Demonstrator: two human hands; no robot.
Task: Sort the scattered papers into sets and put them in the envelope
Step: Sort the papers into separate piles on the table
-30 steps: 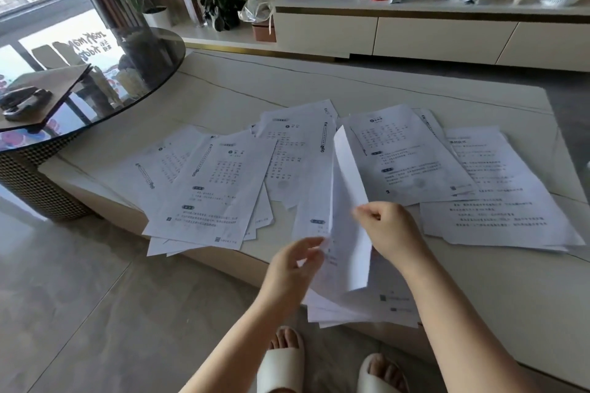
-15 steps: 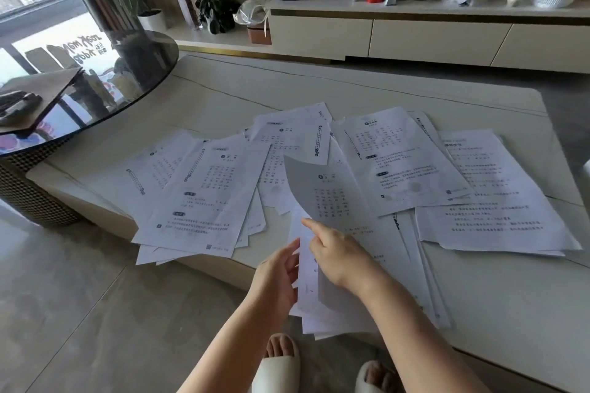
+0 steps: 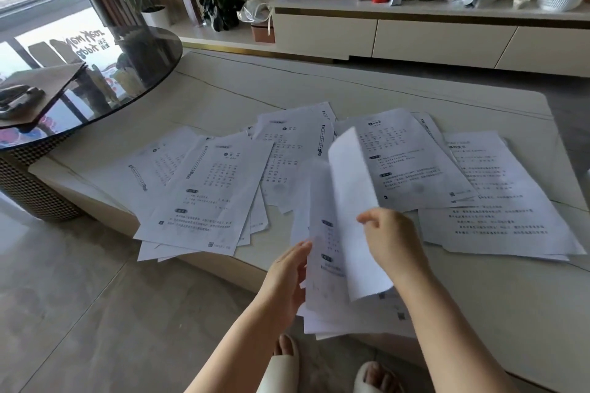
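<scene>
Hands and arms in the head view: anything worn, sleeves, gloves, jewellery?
Nothing worn that shows: the left hand and right hand are gloveless, with no rings, watch or bracelets in view. Both forearms are bare up to the frame edge, no sleeve visible.

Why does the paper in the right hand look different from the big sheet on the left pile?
The lifted sheet is raised off the table, curved, in the right hand's grip; the left sheet lies flat on its pile. The lifted sheet shows a blank white back; the left sheet shows printed text, face up. Both are white paper, seemingly the same size.
</scene>
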